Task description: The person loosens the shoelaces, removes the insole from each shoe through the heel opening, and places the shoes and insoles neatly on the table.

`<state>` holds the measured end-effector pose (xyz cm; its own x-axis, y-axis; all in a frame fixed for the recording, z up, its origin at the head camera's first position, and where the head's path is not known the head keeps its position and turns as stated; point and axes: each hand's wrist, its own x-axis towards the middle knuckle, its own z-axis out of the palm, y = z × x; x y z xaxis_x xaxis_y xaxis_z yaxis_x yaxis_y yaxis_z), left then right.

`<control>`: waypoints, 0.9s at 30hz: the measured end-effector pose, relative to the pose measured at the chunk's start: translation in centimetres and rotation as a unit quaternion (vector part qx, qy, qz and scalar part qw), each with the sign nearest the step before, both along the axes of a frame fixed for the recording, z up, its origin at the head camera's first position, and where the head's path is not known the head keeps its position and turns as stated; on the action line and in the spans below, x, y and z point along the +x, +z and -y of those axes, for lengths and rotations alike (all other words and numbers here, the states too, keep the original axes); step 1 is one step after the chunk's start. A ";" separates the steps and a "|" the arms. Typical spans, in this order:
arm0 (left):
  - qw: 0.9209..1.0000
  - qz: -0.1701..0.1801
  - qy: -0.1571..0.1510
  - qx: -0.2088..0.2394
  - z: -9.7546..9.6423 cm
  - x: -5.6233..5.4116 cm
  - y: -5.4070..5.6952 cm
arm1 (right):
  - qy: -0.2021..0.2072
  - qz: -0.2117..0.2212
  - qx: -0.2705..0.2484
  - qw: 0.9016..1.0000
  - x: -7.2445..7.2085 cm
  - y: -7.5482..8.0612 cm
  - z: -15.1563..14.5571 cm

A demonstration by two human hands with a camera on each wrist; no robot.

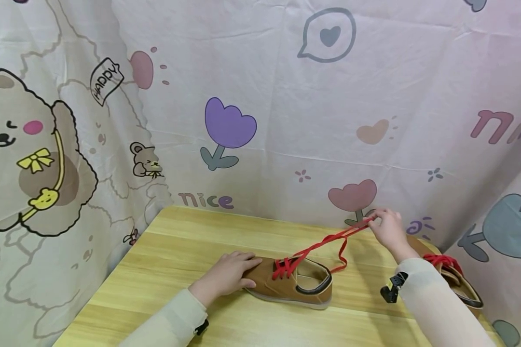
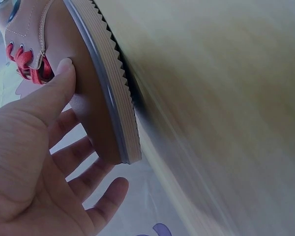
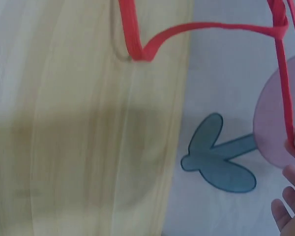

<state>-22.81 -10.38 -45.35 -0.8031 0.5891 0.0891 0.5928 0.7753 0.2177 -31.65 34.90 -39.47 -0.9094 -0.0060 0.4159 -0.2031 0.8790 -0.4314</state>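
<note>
A brown shoe (image 1: 265, 284) with a pale sole rests upright on the table, toe to the left, in the head view. My left hand (image 1: 226, 275) holds it by the toe; in the left wrist view the thumb lies on the upper (image 2: 96, 115) and the fingers reach round the far side. Up and to the right, my right hand (image 1: 390, 233) pinches red shoelace (image 1: 330, 238) between thumb and fingertips. The lace stretches from the eyelets to that hand, with one loose length hanging in a bend, also visible in the right wrist view.
Another brown shoe with red laces (image 1: 445, 261) stands at the table's right side, partly behind the right forearm. The wooden table (image 1: 178, 241) meets a printed cloth (image 1: 269, 72) along its back edge. Each wrist carries a small black camera (image 1: 390, 290).
</note>
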 end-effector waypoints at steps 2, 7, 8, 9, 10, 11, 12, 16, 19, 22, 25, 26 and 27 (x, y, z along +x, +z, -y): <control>1.000 -0.003 -0.001 -0.001 0.0 -0.1 -0.1 | -0.009 0.005 0.007 1.000 0.0 0.1 -0.6; 1.000 -0.008 -0.002 -0.008 0.1 -0.3 -0.4 | -0.043 0.013 0.024 0.999 0.1 0.5 -2.0; 1.000 -0.008 -0.001 -0.009 0.1 -0.3 -0.4 | -0.053 0.012 0.027 0.998 0.2 0.5 -2.3; 1.000 -0.007 -0.001 -0.009 0.1 -0.4 -0.5 | -0.064 0.013 0.029 0.997 0.2 0.6 -2.5; 1.000 -0.006 0.000 -0.007 0.1 -0.4 -0.5 | -0.075 0.013 0.033 0.997 0.2 0.6 -2.9; 1.000 -0.005 0.000 -0.006 0.1 -0.4 -0.5 | -0.082 0.013 0.038 0.996 0.3 0.6 -3.1; 1.000 -0.004 0.000 -0.004 0.1 -0.4 -0.5 | -0.086 0.014 0.042 0.995 0.3 0.6 -3.4; 1.000 0.001 0.001 -0.002 -0.1 -0.3 -0.4 | -0.070 0.012 0.048 0.996 0.5 0.5 -3.9; 1.000 0.002 0.001 -0.003 -0.1 -0.2 -0.3 | -0.033 0.014 0.043 0.998 0.4 0.8 -3.2; 1.000 0.002 0.002 -0.003 -0.1 -0.2 -0.1 | 0.015 0.037 0.052 0.998 0.5 1.4 -1.8; 1.000 0.004 0.004 -0.004 -0.1 -0.2 -0.2 | 0.069 0.063 0.064 0.994 0.7 2.1 0.0; 1.000 0.004 0.005 -0.004 -0.1 -0.2 -0.2 | 0.082 0.068 0.068 0.992 0.7 2.2 0.6; 1.000 0.005 0.005 -0.004 -0.2 -0.2 -0.2 | 0.092 0.070 0.071 0.991 0.7 2.2 1.1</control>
<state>-23.04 -10.21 -45.54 -0.8098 0.5817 0.0765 0.5830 0.7832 0.2163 -30.91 33.81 -37.25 -0.9358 -0.2273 0.2695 -0.3134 0.8865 -0.3404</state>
